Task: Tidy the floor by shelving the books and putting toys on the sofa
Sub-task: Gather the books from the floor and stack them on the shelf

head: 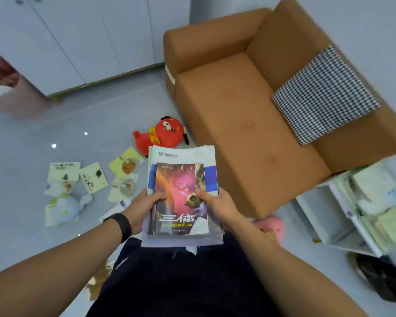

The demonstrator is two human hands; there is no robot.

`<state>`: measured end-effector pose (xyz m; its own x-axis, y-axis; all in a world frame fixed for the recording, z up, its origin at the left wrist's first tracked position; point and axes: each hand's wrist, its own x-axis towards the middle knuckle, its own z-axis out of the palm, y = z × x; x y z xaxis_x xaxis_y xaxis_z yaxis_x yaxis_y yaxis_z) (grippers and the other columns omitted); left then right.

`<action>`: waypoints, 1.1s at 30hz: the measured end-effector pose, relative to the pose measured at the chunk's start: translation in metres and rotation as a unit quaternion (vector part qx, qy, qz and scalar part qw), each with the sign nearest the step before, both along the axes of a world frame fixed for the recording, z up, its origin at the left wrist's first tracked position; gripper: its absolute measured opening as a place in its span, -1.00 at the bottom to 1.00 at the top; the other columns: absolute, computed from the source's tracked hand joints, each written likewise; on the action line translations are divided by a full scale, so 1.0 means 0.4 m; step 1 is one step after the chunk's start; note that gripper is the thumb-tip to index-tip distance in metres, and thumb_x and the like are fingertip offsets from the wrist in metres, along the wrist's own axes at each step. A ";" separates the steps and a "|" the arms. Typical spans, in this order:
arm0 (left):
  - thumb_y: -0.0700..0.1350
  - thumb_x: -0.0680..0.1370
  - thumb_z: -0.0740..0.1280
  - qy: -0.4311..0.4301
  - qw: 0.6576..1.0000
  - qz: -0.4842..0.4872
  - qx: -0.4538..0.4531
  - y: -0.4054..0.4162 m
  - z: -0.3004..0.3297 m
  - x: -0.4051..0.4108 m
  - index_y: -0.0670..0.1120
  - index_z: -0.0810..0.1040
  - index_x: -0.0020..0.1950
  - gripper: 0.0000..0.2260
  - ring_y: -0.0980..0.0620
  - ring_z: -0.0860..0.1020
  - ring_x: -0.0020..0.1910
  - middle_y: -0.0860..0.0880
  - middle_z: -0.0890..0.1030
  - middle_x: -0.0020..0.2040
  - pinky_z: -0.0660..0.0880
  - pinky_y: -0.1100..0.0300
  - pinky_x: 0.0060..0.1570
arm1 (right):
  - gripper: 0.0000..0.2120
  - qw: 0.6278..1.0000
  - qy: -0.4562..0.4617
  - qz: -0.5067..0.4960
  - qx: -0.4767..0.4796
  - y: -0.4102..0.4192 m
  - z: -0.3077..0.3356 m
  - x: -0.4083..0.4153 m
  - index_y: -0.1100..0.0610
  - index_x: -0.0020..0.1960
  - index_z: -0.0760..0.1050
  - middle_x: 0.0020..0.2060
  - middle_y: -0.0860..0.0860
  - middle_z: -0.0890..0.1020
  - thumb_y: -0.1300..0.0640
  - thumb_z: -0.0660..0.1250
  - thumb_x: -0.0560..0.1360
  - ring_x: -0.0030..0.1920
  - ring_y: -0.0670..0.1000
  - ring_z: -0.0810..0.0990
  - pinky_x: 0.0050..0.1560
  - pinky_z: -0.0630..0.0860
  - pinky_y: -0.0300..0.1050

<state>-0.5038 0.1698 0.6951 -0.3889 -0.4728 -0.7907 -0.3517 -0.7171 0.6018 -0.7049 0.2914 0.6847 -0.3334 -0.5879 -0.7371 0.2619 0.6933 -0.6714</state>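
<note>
Directly below us, our left hand [146, 203] and right hand [217, 202] grip a stack of books [181, 197] from either side, thumbs pressed on the top cover, a space scene in pink and orange. An orange sofa [238, 124] with a checked cushion [325, 94] sits ahead to the right. On the grey floor [32, 138] lie a red plush toy [162, 133] near the sofa's front, scattered pale booklets [94, 177] and a pale blue plush toy [66, 207]. A white shelf unit [325, 216] holding books stands at right.

You have the sofa [249, 124] ahead, a plush toy [162, 133] left of it, the shelf [343, 216] to your right.
</note>
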 end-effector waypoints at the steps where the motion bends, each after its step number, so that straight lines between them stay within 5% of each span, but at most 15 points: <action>1: -0.17 0.57 0.41 -0.002 1.000 -0.028 -0.005 0.028 0.018 -0.025 -0.11 0.56 -0.03 -0.95 0.03 0.63 -0.31 -0.02 0.67 -0.29 0.52 0.13 -0.20 | -0.48 0.999 -0.012 -0.040 -0.008 0.055 -0.001 -0.007 0.13 0.13 0.60 -0.04 0.16 0.74 -0.17 0.60 0.34 -0.04 0.24 0.73 0.13 0.60 0.31; 5: -0.15 0.55 0.44 0.000 0.990 -0.139 -0.035 0.142 0.060 -0.143 -0.18 0.57 0.12 -0.81 -0.08 0.66 -0.11 -0.12 0.70 -0.13 0.57 0.04 -0.01 | -0.50 0.984 -0.016 -0.174 -0.044 0.254 0.045 -0.045 0.23 0.22 0.56 -0.04 0.20 0.73 -0.03 0.57 0.42 -0.09 0.26 0.73 -0.10 0.66 0.11; 8: -0.12 0.54 0.44 0.008 0.978 -0.205 -0.037 0.235 0.068 -0.228 -0.15 0.57 0.24 -0.71 -0.21 0.67 0.09 -0.19 0.71 0.04 0.60 0.00 0.09 | -0.52 0.972 0.029 -0.230 -0.034 0.394 0.056 -0.070 0.12 0.16 0.58 -0.04 0.03 0.75 -0.14 0.58 0.38 -0.07 0.04 0.75 0.04 0.65 0.07; 12: -0.14 0.55 0.43 0.023 0.959 -0.276 -0.058 0.437 0.083 -0.386 -0.09 0.60 0.17 -0.80 -0.13 0.70 0.03 -0.16 0.72 0.03 0.60 0.13 -0.09 | -0.63 0.957 0.051 -0.280 -0.060 0.645 0.079 -0.137 0.08 0.10 0.63 -0.06 0.12 0.74 -0.12 0.54 0.42 -0.03 0.19 0.74 0.12 0.61 0.29; 15: -0.10 0.54 0.46 0.032 0.946 -0.313 -0.083 0.611 0.084 -0.496 -0.11 0.61 0.18 -0.77 -0.11 0.69 0.06 -0.14 0.73 0.04 0.60 0.08 0.05 | -0.77 0.947 0.068 -0.299 -0.091 0.839 0.116 -0.203 0.10 0.10 0.59 -0.13 0.12 0.74 0.10 0.52 0.48 -0.10 0.16 0.75 0.00 0.67 0.11; 19: -0.05 0.54 0.46 0.037 0.933 -0.343 -0.102 0.877 0.095 -0.623 -0.11 0.59 0.20 -0.73 -0.09 0.68 0.07 -0.12 0.72 0.04 0.60 0.05 0.09 | -0.53 0.946 0.073 -0.300 -0.099 1.109 0.132 -0.320 0.21 0.23 0.47 -0.06 0.25 0.71 0.10 0.56 0.43 -0.05 0.22 0.74 -0.04 0.65 0.11; 21: 0.07 0.45 0.52 0.041 0.926 -0.358 -0.112 0.988 0.108 -0.675 -0.09 0.57 0.22 -0.57 -0.07 0.69 0.06 -0.11 0.72 0.04 0.60 -0.02 0.14 | -0.58 0.941 0.069 -0.317 -0.099 1.220 0.136 -0.381 0.28 0.19 0.46 -0.08 0.27 0.71 0.15 0.53 0.45 -0.04 0.23 0.74 -0.09 0.65 0.10; 23: 0.14 0.34 0.54 0.049 0.917 -0.377 -0.122 1.059 0.122 -0.715 -0.04 0.56 0.23 -0.47 -0.05 0.69 0.05 -0.06 0.72 0.04 0.59 -0.06 0.17 | -0.61 0.936 0.071 -0.332 -0.097 1.295 0.141 -0.431 0.31 0.15 0.47 -0.11 0.25 0.72 0.17 0.52 0.44 -0.05 0.24 0.74 -0.04 0.66 0.20; 26: 0.03 0.45 0.55 0.047 0.900 -0.413 -0.128 1.135 0.140 -0.787 0.06 0.56 0.24 -0.60 -0.02 0.68 0.07 0.00 0.72 0.07 0.58 -0.06 0.20 | -0.55 0.917 0.087 -0.379 -0.090 1.371 0.137 -0.522 0.20 0.13 0.47 -0.11 0.19 0.73 0.11 0.59 0.36 -0.08 0.22 0.74 0.02 0.63 0.34; 29: 0.06 0.43 0.57 0.026 0.901 -0.414 -0.127 1.152 0.125 -0.869 -0.02 0.57 0.18 -0.60 -0.14 0.66 0.09 -0.15 0.68 0.10 0.60 -0.08 0.15 | -0.59 0.891 0.110 -0.435 -0.075 1.400 0.127 -0.603 0.12 0.11 0.48 -0.12 0.14 0.73 0.11 0.60 0.38 -0.12 0.16 0.75 0.00 0.66 0.24; 33: 0.08 0.49 0.52 0.003 0.896 -0.433 -0.097 1.180 0.107 -1.044 -0.07 0.51 0.17 -0.62 -0.05 0.63 -0.01 -0.19 0.63 0.13 0.62 0.03 -0.12 | -0.66 0.882 0.120 -0.451 -0.070 1.433 0.107 -0.744 0.20 0.12 0.43 -0.21 0.28 0.69 0.15 0.51 0.48 -0.23 0.21 0.74 -0.15 0.65 0.12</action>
